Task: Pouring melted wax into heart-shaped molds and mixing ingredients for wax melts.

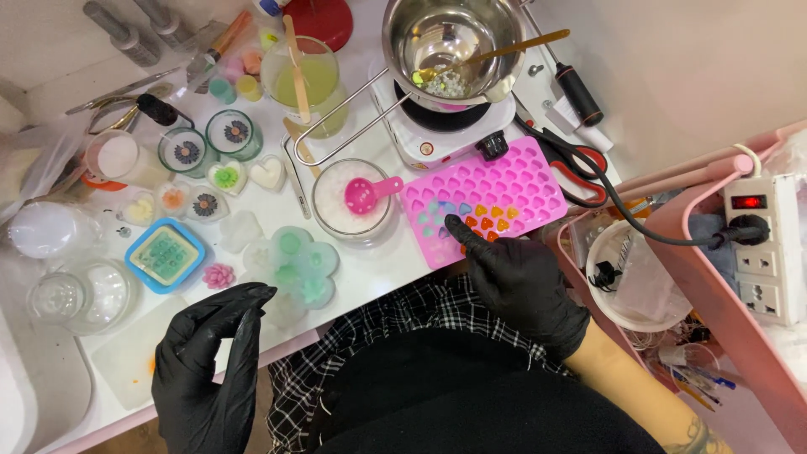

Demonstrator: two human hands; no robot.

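Observation:
My right hand, in a black glove, presses its index fingertip onto a pink silicone mould with many small heart cavities. Some cavities near the finger hold blue, teal, orange and red wax. My left hand, also gloved in black, hovers over the table's front edge with fingers slightly curled and holds nothing. Just beyond it lie a clear flower-shaped mould with green discs and a small pink flower piece.
A glass bowl of white flakes with a pink scoop stands left of the pink mould. Behind are a small hotplate with a steel pot, a measuring cup of yellow liquid, scissors, candle jars and a power strip.

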